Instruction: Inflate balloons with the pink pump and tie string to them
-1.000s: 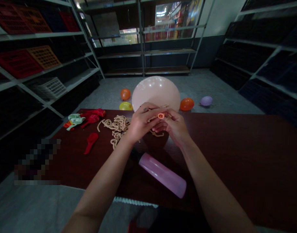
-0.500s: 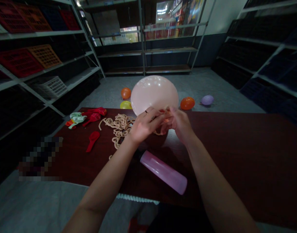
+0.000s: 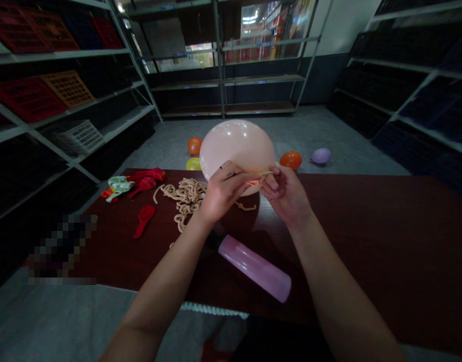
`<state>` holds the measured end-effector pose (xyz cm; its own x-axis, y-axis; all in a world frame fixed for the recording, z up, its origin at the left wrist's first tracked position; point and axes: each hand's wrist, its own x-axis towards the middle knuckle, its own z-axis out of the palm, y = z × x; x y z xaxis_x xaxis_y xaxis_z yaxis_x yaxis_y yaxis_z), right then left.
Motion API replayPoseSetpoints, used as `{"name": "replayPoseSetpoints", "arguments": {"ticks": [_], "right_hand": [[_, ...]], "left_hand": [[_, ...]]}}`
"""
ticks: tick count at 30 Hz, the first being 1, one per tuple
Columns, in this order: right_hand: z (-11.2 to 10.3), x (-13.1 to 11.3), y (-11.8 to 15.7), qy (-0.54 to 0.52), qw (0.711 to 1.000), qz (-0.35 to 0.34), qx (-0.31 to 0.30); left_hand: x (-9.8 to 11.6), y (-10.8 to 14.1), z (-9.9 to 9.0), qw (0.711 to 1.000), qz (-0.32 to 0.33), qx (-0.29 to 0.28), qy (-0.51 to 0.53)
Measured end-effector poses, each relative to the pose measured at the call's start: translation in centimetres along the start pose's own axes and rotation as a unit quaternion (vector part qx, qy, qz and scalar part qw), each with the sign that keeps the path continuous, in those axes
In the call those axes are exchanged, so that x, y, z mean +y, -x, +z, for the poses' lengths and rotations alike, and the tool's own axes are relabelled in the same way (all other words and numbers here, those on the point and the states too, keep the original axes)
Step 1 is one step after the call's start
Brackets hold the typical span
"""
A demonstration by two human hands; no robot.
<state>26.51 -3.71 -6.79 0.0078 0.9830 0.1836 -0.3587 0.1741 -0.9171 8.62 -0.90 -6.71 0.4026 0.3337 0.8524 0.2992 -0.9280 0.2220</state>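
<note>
A large inflated pale pink balloon (image 3: 236,143) sits at the far edge of the table, just beyond both hands. My left hand (image 3: 224,193) is closed, pinching at the balloon's orange-tinted neck, partly hidden by the fingers. A short stretch of beige cord (image 3: 266,173) spans from there to my right hand (image 3: 287,196), whose thumb and fingers pinch it. Another beige cord end (image 3: 246,206) lies on the table below the balloon. To the left of my left hand is a tangled pile of the same cord (image 3: 187,196). Nearer me lies a pink cylinder (image 3: 255,269).
On the dark red table (image 3: 367,241), a flat red balloon (image 3: 144,219) and several limp red and mint balloons (image 3: 120,185) lie left. Orange balloons (image 3: 290,160), a yellow one (image 3: 193,164) and a purple one (image 3: 321,156) are on the floor. Shelves with crates (image 3: 67,88) flank the table.
My right hand has shifted slightly right and turned, with the cord now stretched between the hands. The balloon has moved a little left and down.
</note>
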Motion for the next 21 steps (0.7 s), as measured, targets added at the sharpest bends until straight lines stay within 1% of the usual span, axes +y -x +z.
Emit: {"name": "replayPoseSetpoints", "arguments": {"ticks": [2, 3, 5, 6, 8, 9, 11, 12, 14, 16, 18, 21], "right_hand": [[0.2, 0.5, 0.0, 0.026, 0.999, -0.022, 0.012], [0.3, 0.8, 0.1, 0.057, 0.998, -0.034, 0.013], [0.6, 1.2, 0.4, 0.154, 0.986, -0.058, 0.009], [0.8, 1.3, 0.6, 0.209, 0.975, -0.072, 0.009], [1.3, 1.5, 1.1, 0.312, 0.944, -0.105, 0.022], [1.6, 1.6, 1.3, 0.355, 0.927, -0.122, 0.03], [2.1, 1.8, 1.6, 0.418, 0.896, -0.147, 0.03], [2.4, 2.0, 1.7, 0.444, 0.883, -0.153, 0.022], [2.7, 2.5, 1.7, 0.491, 0.857, -0.156, 0.01], [2.8, 3.1, 1.6, 0.533, 0.832, -0.155, 0.015], [2.7, 3.7, 1.5, 0.558, 0.814, -0.156, 0.033], [2.4, 4.1, 1.4, 0.581, 0.794, -0.162, 0.076]], "left_hand": [[-0.2, -0.2, 0.1, 0.996, -0.072, 0.036, 0.026], [-0.3, -0.3, 0.2, 0.991, -0.112, 0.058, 0.04], [-0.4, -0.5, 0.5, 0.974, -0.192, 0.098, 0.074], [-0.4, -0.6, 0.7, 0.961, -0.234, 0.115, 0.096], [-0.3, -0.8, 1.2, 0.923, -0.32, 0.146, 0.154], [-0.1, -0.9, 1.5, 0.898, -0.363, 0.161, 0.19], [0.3, -1.1, 1.9, 0.836, -0.44, 0.187, 0.269], [0.5, -1.2, 2.2, 0.805, -0.468, 0.194, 0.309], [0.8, -1.2, 2.5, 0.752, -0.504, 0.199, 0.375], [1.2, -1.1, 2.9, 0.716, -0.524, 0.2, 0.415], [1.5, -0.9, 3.1, 0.695, -0.538, 0.2, 0.433], [1.8, -0.8, 3.4, 0.684, -0.543, 0.204, 0.441]]}}
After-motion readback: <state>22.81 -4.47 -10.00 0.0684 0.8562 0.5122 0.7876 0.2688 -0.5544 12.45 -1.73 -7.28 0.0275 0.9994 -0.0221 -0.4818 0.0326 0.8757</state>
